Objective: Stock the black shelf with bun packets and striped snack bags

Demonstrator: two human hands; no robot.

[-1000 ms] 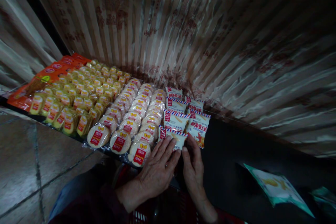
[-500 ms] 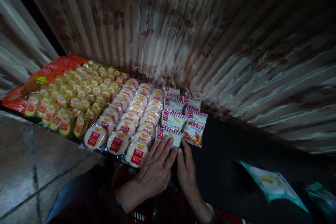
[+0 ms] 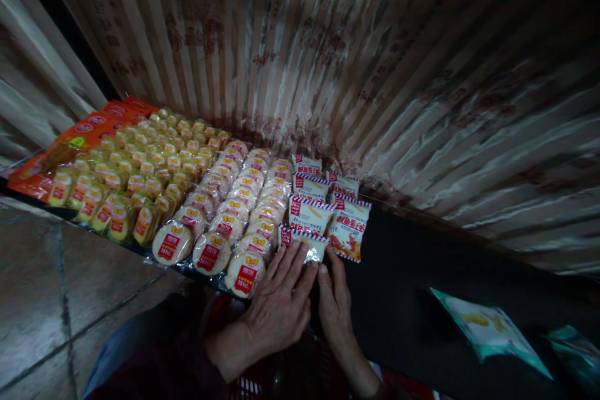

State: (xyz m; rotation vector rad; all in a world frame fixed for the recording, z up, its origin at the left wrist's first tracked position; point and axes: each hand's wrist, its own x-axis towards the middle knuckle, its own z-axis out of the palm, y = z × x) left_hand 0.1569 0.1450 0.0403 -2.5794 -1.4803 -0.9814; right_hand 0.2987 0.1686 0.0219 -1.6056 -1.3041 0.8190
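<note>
My left hand lies with its fingers stretched out over the lower part of the front white snack bag. Beside it, my right hand touches the right edge of the same bag, its fingers extended and slightly apart. Behind this bag, more white bags with red and blue striped edges overlap in a column, and another bag lies to the right. Rows of round wrapped crackers run along the left of my left hand.
Yellow wrapped snacks and orange bags fill the left of the black table. Green-edged bags lie at the right. A patterned curtain hangs behind, and a red basket shows below.
My right hand has shifted very slightly to the right. My left hand stays on the front bag, and the bags look nearly unmoved.
</note>
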